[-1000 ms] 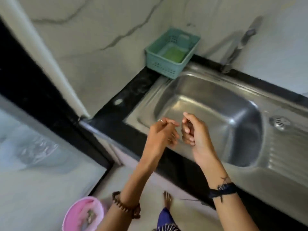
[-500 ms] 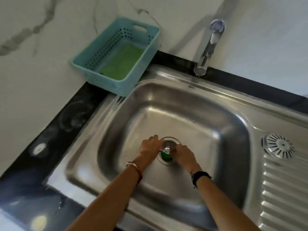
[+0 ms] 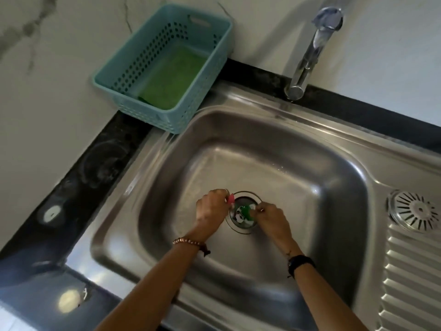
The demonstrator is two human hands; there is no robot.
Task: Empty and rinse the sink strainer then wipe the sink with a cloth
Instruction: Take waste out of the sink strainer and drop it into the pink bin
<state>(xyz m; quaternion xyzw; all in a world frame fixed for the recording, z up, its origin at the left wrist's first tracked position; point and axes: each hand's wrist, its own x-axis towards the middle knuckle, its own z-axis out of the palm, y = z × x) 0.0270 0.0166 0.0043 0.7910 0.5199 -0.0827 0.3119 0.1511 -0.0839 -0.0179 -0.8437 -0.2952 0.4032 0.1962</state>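
both forearms reach down into the steel sink (image 3: 274, 149), wrists bent so the hands meet at the drain in the basin floor. the left hand (image 3: 211, 211) is curled at the left rim of the sink strainer (image 3: 242, 215), fingers pinched on a small pink scrap. the right hand (image 3: 270, 217) is curled at its right rim; whether it grips anything i cannot tell. the strainer sits in the drain with green and white scraps in it. a teal basket (image 3: 133, 68) holding a green cloth (image 3: 171, 77) stands on the black table (image 3: 100, 163) behind the sink.
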